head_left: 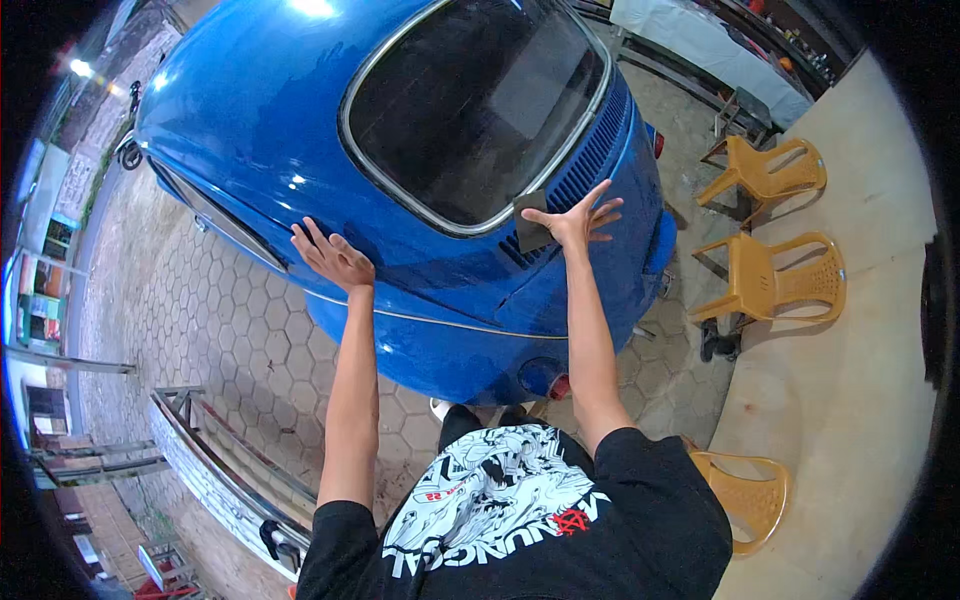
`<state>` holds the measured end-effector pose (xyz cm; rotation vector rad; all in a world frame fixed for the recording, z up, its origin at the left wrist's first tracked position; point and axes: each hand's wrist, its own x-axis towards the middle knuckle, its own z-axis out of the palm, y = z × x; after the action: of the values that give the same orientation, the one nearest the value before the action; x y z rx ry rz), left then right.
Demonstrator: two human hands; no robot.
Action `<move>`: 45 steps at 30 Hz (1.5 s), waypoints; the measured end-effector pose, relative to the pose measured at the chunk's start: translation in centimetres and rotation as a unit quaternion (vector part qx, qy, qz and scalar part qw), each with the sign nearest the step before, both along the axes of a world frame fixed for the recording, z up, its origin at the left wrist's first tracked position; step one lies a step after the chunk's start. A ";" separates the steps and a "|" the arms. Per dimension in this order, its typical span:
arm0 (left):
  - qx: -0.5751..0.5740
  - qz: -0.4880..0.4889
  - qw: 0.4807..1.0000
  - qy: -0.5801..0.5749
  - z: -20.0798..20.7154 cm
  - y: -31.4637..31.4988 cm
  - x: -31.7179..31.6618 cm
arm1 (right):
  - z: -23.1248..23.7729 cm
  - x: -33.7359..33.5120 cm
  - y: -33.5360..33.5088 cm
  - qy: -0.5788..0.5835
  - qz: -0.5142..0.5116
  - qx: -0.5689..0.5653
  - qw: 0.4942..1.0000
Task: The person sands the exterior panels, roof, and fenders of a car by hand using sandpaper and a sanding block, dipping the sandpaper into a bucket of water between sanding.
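A blue rounded car stands in front of me, its rear end toward me. My left hand has its fingers spread over the blue body, left of the rear window; whether the palm touches the paint is hard to tell. To the right, my right hand is spread wide near the slotted vents below that window. A thin dark grey sheet is against the bodywork under its thumb; I cannot tell whether the thumb presses on it. The other fingers of that hand stretch out free.
Yellow plastic chairs line the right side along a pale wall. A covered table stands at the far right. Hexagonal paving surrounds the car. A long white-sided metal frame lies at the lower left. A red tail light juts out near me.
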<state>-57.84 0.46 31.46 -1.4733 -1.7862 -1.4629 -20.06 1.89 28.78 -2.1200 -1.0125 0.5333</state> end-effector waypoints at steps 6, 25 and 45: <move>-0.017 0.011 1.000 -0.022 0.0 -0.4 -0.8 | -0.1 -5.0 -1.9 0.022 0.001 0.044 0.999; -0.009 -0.024 1.000 0.002 -0.3 -0.3 -1.3 | 1.7 -9.8 -2.9 0.006 0.020 -0.077 0.997; -0.061 -0.101 0.993 -0.013 -1.8 -1.3 -2.1 | -8.9 -14.7 -9.9 -0.001 -0.090 0.090 0.992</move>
<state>-59.90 -0.80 29.63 -1.7487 -1.8158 -1.4965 -34.80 -7.97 19.89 -2.0258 -0.8269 0.3397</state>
